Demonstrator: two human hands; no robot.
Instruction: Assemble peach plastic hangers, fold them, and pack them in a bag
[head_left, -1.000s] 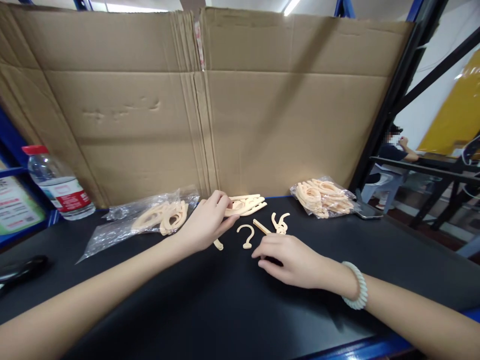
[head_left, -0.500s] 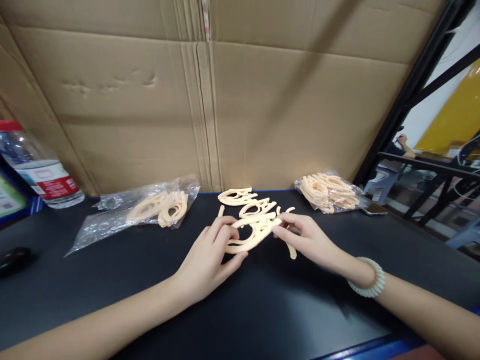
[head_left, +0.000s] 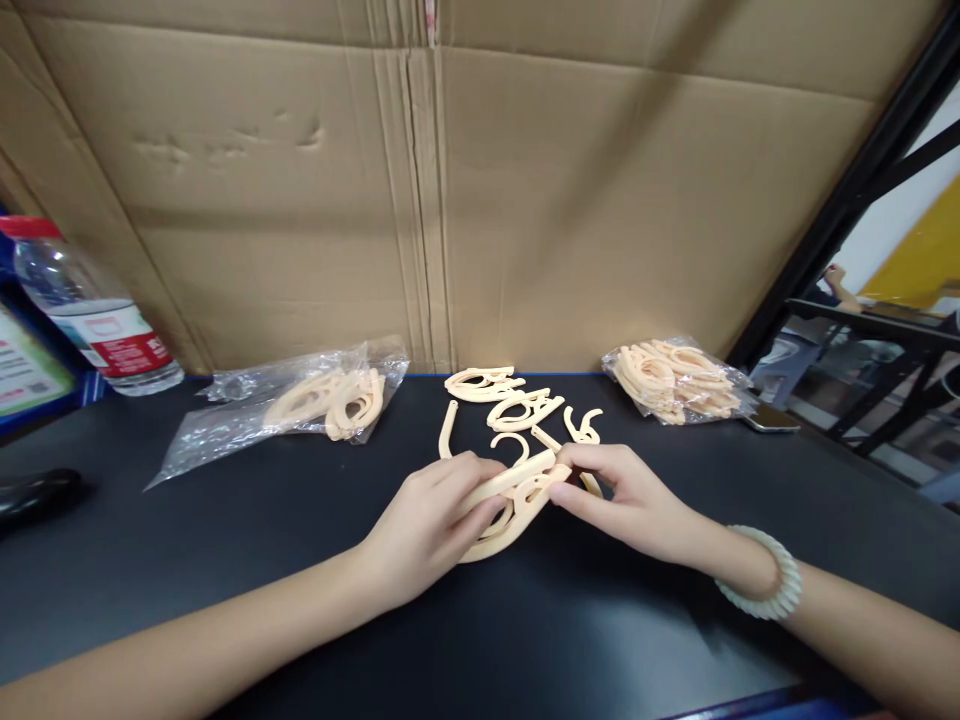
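Both hands hold one cream-coloured plastic piece point(head_left: 517, 512), a curved frame with a straight bar, over the black table. My left hand point(head_left: 435, 520) is closed round its left part, thumb and fingers pinching the bar. At its right end, my right hand point(head_left: 615, 495) pinches the tip between thumb and fingers. Just beyond lie a hook point(head_left: 511, 441), a thin curved strip point(head_left: 447, 430) and small curved parts point(head_left: 583, 428). Two similar looped pieces, one farther back point(head_left: 477, 384) and one nearer point(head_left: 523, 410), lie flat behind them.
A clear bag of cream pieces point(head_left: 330, 402) lies at the left, another point(head_left: 675, 380) at the right beside a phone point(head_left: 771, 418). A bottle point(head_left: 112, 330) and a black mouse point(head_left: 37, 492) are far left. Cardboard point(head_left: 285, 200) stands behind. A person's hand shows far right.
The held piece has come nearer and tilted. My left fingers have shifted onto its bar, and the hook and small parts behind it now show more. The view has shifted slightly.
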